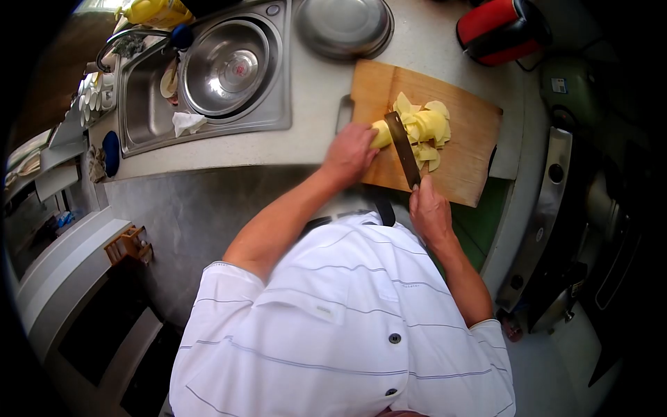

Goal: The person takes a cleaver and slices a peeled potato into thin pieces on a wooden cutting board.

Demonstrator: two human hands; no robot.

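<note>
A peeled yellow potato (pixel 381 133) lies on the wooden cutting board (pixel 465 163), its left end under the fingers of my left hand (pixel 351 154). My right hand (pixel 431 208) is closed around the handle of a kitchen knife (pixel 403 149) with a dark, broad blade. The blade stands across the potato, just right of my left fingertips. Thin potato slices (pixel 431 125) are piled and fanned out to the right of the blade. The knife handle is mostly hidden in my right hand.
A steel sink (pixel 274 115) with a metal basin (pixel 226 69) is at the left. An upturned steel bowl (pixel 344 28) sits behind the board. A red and black kettle (pixel 497 31) stands at the back right, and a stove (pixel 549 208) lies along the right.
</note>
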